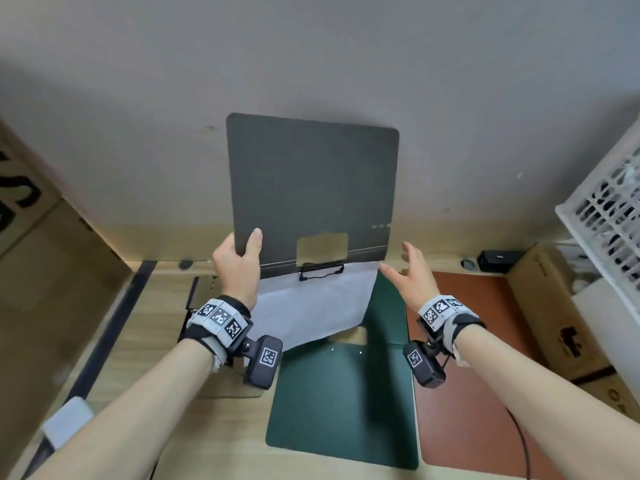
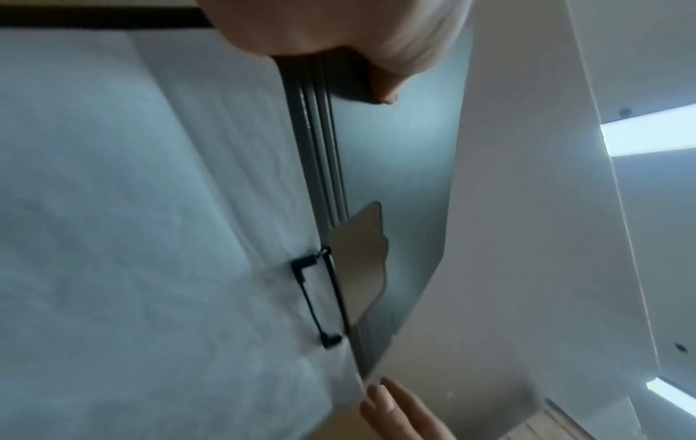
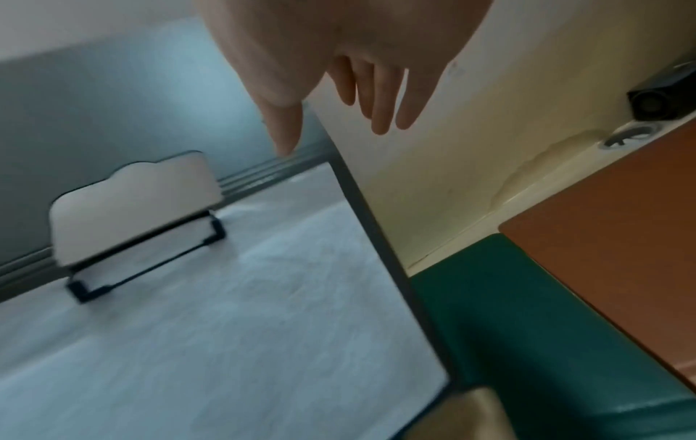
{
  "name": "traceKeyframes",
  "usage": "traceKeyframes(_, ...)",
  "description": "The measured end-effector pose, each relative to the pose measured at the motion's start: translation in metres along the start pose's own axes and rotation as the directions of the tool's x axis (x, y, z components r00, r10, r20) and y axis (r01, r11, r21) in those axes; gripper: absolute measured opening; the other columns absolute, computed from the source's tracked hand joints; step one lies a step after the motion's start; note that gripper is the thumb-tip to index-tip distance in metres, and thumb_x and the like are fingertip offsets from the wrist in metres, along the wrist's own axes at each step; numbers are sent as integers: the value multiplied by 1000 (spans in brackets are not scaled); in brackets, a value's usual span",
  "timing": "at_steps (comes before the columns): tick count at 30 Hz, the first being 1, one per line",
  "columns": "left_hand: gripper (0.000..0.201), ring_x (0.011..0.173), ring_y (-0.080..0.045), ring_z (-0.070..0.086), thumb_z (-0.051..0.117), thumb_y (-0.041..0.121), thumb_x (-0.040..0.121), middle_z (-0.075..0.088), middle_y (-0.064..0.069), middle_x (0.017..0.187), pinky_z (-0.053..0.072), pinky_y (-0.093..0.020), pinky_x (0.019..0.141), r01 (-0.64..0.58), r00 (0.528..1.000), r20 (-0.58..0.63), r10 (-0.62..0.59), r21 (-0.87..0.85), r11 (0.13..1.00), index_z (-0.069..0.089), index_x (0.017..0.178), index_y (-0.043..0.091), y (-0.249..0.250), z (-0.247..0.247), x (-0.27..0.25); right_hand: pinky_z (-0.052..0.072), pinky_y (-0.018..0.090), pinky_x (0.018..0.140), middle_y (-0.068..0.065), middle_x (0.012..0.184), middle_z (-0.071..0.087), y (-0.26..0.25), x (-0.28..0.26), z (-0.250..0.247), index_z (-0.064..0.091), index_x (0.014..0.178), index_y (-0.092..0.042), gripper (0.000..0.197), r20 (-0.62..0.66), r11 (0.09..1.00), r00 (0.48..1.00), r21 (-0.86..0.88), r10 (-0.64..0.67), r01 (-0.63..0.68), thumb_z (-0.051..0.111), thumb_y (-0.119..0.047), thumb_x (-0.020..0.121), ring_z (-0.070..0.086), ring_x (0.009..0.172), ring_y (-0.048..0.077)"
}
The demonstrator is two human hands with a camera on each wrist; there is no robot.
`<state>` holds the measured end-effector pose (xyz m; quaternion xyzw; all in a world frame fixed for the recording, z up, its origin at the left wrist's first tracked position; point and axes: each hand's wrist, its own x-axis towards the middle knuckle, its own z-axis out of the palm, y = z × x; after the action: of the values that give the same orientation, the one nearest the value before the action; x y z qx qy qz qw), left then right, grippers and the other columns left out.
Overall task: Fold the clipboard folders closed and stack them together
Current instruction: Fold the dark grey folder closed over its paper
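Head view: left hand (image 1: 237,263) pinches the open grey folder (image 1: 313,181) at its spine, raised above the desk (image 1: 145,344); right hand (image 1: 410,275) hovers beside it, fingers spread, holding nothing. Green folder (image 1: 341,407) and brown folder (image 1: 467,372) lie closed, partly hidden. Left wrist view: blurred, clip (image 2: 359,262) over white paper (image 2: 132,223). Right wrist view: fingers (image 3: 384,98) loose, a black device (image 3: 663,95) behind

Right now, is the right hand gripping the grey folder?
No; the right hand is open with fingers spread beside the grey folder, and only the left hand grips it.
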<state>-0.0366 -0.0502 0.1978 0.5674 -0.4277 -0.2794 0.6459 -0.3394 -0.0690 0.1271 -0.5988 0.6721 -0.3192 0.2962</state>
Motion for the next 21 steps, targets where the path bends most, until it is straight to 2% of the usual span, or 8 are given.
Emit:
traceKeyframes(4, 7, 85, -8, 61, 63, 18, 93, 69, 5, 92, 52, -27, 86, 135, 990, -32, -139, -113, 984, 66, 93, 11, -16, -7, 3, 38, 33, 108, -12, 134, 53, 3, 1, 8, 43, 138, -20, 68, 156, 985, 987, 162, 42, -67, 73, -44, 81, 51, 123, 10)
traceKeyframes(5, 19, 89, -10, 61, 66, 25, 90, 68, 2, 96, 50, -30, 91, 182, 982, -33, -187, -123, 976, 64, 95, 7, -24, -9, 5, 42, 37, 106, -9, 129, 59, 5, 2, 10, 50, 129, -22, 63, 144, 982, 989, 177, 39, -64, 75, -46, 78, 56, 119, 14)
traceKeyframes(7, 63, 117, -16, 59, 73, 46, 77, 65, -5, 126, 42, -39, 109, 332, 941, -23, -338, -133, 934, 60, 116, -1, -43, -15, 7, 51, 46, 96, 5, 112, 69, 12, 2, 11, 60, 110, -18, 57, 78, 975, 996, 213, 43, -59, 79, -51, 69, 65, 104, 22)
traceKeyframes(9, 96, 136, -21, 48, 78, 59, 62, 53, -4, 146, 36, -46, 114, 470, 881, 16, -472, -134, 873, 50, 138, 6, -66, -23, 8, 53, 37, 82, 12, 96, 70, 15, -1, 10, 62, 98, -12, 48, 27, 968, 999, 248, 24, -30, 83, -43, 68, 63, 83, 20)
traceKeyframes(11, 89, 133, -20, 51, 78, 59, 65, 56, -1, 143, 37, -47, 114, 551, 834, 56, -548, -113, 827, 54, 137, 11, -81, -28, -1, 49, 21, 70, 8, 87, 68, 14, -3, 5, 62, 95, -10, 33, 20, 959, 1000, 281, 13, -19, 83, -24, 74, 56, 75, 14)
traceKeyframes(14, 43, 116, -18, 62, 68, 38, 88, 67, -3, 128, 43, -43, 109, 612, 790, 105, -605, -64, 788, 63, 123, 14, -90, -36, -22, 47, 12, 64, -1, 84, 67, 13, -3, -3, 63, 99, -13, 29, 88, 960, 996, 280, -24, -2, 81, -12, 76, 57, 70, 3)
traceKeyframes(18, 61, 133, -34, 47, 56, 32, 98, 42, -18, 150, 42, -45, 107, 712, 702, 53, -710, -57, 700, 34, 150, 9, -119, -53, -37, 51, 22, 68, -1, 90, 70, 18, 4, -10, 64, 106, -18, 34, 244, 991, 969, 132, -30, -2, 81, -17, 77, 61, 71, 1)
traceKeyframes(21, 56, 138, -37, 41, 52, 32, 99, 38, -18, 153, 41, -47, 105, 755, 650, -24, -759, -95, 649, 36, 148, 9, -135, -67, -36, 54, 43, 78, 12, 94, 71, 20, 10, -11, 64, 102, -17, 33, 362, 999, 932, 28, -36, 28, 82, -23, 75, 62, 79, 12)
